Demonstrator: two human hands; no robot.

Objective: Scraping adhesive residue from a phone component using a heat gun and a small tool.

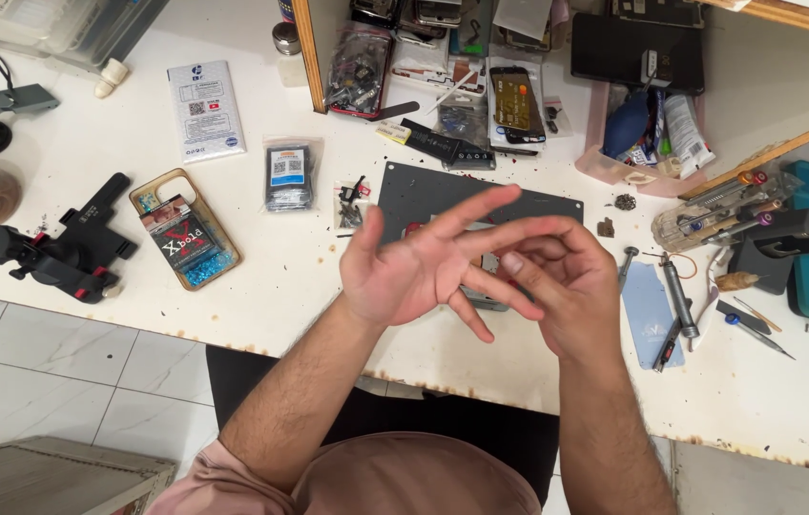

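Observation:
My left hand [419, 262] is held palm up over the white workbench, fingers spread. My right hand [562, 286] is beside it, its fingertips touching the left hand's fingers near the tips. Whether anything small is pinched between them I cannot tell. Beneath both hands lies a dark grey metal plate [424, 186], and a small grey part [486, 300] shows just under the fingers.
A phone case [185, 234] with a card inside and a black clamp tool [61, 253] lie at the left. Small bagged parts [288, 174] sit near the plate. Screwdrivers [679, 296], tweezers and a blue sheet [648, 310] lie at the right; a pink tray [614, 162] stands behind.

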